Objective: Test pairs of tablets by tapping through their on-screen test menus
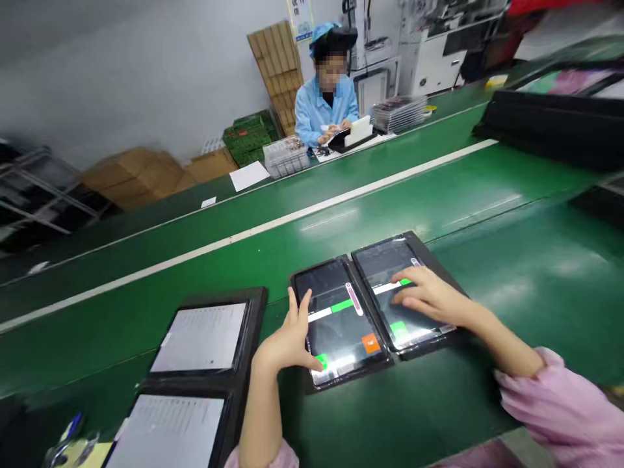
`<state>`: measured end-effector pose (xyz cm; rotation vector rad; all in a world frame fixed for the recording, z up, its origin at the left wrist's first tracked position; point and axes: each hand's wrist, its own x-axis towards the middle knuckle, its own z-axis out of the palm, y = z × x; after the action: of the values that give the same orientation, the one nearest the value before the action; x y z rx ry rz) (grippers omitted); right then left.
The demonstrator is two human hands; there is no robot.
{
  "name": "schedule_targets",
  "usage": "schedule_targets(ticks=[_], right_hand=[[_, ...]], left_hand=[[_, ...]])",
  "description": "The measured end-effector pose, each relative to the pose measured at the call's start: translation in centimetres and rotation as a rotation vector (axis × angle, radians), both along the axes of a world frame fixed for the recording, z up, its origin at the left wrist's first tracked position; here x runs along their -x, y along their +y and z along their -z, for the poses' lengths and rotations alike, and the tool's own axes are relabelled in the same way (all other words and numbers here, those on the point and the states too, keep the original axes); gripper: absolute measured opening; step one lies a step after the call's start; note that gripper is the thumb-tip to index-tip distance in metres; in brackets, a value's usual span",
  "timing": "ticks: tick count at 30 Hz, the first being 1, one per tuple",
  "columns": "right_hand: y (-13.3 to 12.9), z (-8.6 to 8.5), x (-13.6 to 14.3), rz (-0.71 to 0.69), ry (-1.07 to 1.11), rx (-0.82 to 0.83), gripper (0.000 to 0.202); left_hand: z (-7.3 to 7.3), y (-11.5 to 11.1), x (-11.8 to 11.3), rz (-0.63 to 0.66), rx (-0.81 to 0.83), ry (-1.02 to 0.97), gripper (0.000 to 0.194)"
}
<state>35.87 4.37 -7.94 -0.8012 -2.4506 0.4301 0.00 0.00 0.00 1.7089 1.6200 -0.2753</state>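
Observation:
Two dark-screened tablets lie side by side on the green work surface, each in a black tray. On the left tablet (338, 335) are a white and green bar, a green square and an orange square. My left hand (285, 341) spans its left edge with fingers spread, the thumb over the green square at the bottom. Over the right tablet (383, 257), my right hand (433, 298) hovers or touches with fingers stretched out near its green bar; which, I cannot tell. Neither hand grips anything.
Two tablets with white screens, an upper one (202, 338) and a lower one (170, 429), lie in black trays at left. Across the green conveyor (234, 260) sits a co-worker (307, 107) in blue, handling a device. A large black tray (541, 127) stands at right.

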Motion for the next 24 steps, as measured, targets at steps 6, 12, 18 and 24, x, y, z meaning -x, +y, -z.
schedule_targets(ticks=[6,12,18,24], right_hand=[[-1.3,-0.6,1.3,-0.177,-0.008,0.081,0.044],[-1.1,-0.5,1.3,-0.165,0.056,0.107,0.039],[-1.8,-0.9,2.0,-0.239,0.000,0.188,0.038],[1.8,1.4,-1.1,0.223,0.235,0.170,0.035]], left_hand=[[1.6,0.6,0.3,0.018,-0.103,-0.023,0.143],[3.3,3.9,-0.9,-0.149,-0.424,0.057,0.070],[1.9,7.8,-3.7,0.077,-0.559,0.132,0.051],[1.3,9.3,-7.0,0.274,-0.453,0.142,0.050]])
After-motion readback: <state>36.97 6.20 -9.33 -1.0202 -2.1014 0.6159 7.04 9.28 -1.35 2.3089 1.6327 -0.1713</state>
